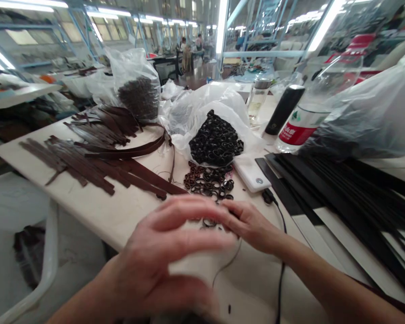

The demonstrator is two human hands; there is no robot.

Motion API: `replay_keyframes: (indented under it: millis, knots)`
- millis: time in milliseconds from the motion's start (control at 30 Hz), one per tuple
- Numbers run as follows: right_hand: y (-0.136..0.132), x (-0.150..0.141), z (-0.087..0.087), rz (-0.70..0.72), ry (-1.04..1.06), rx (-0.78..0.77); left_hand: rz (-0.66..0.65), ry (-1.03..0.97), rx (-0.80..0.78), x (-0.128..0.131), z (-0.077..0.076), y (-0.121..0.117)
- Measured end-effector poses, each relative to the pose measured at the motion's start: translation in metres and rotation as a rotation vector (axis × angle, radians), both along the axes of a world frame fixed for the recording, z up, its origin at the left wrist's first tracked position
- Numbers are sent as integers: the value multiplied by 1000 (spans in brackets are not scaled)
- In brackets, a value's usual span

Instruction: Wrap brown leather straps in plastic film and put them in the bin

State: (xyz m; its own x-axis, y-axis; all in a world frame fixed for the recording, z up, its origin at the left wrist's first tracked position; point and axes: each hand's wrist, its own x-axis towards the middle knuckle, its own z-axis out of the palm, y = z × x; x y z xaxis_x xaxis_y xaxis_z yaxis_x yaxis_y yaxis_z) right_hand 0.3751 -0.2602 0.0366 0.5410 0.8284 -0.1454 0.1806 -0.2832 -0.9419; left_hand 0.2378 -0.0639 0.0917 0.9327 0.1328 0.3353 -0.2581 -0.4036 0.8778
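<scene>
My left hand point(168, 252) is raised close to the camera, slightly blurred, its thumb and fingers apart with nothing visible between them. Beyond it, my right hand point(248, 222) is low over the table point(135, 220), fingers curled together; a dark bit shows at the fingertips, too hidden to name. Right by these fingers lies a scatter of small dark loops point(207, 180), some brown, some black. Behind them, an open clear plastic bag point(253, 139) holds a heap of black loops point(216, 141). A thin thread or cord point(227, 265) trails below my right hand.
Brown strips point(91, 168) spread across the left side; black strips point(340, 193) cover the right. A white power bank point(253, 174) with a black cable point(283, 225) lies mid-right. Behind stand a black flask point(285, 110), a plastic bottle point(299, 128) and a filled bag point(138, 96).
</scene>
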Motion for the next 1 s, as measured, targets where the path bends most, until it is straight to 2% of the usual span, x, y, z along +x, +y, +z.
replay_keyframes:
  millis: [133,200,267,367,400,467,533,600,700,767,833,900,1000]
  knots:
    - [2,-18,4,84,-373,-2,-51,41,550,18,-24,-18]
    - [3,-23,4,116,-451,-26,-99,126,665,18,-38,-19]
    - [1,-25,9,96,-537,-11,-88,175,691,12,-45,-13]
    - [-8,-29,25,-29,-756,193,62,210,635,-8,-40,6]
    - [-13,-33,31,-34,-812,272,124,220,601,-15,-37,12]
    - [-20,-45,37,72,-813,352,219,222,518,-31,-33,20]
    - [-24,-64,34,227,-609,319,242,202,423,-47,-36,20]
    - [-24,-83,19,215,-202,245,224,152,345,-64,-47,12]
    - [-23,-101,-12,-110,514,200,209,50,285,-91,-71,-3]
    - [-24,-105,-27,-315,843,203,209,10,239,-109,-84,-11]
    - [-25,-106,-35,-414,1046,194,194,5,170,-127,-93,-17]
    - [-26,-105,-36,-448,1156,213,167,19,90,-141,-100,-22]
    - [-24,-101,-31,-550,1131,332,92,101,-36,-156,-114,-28]
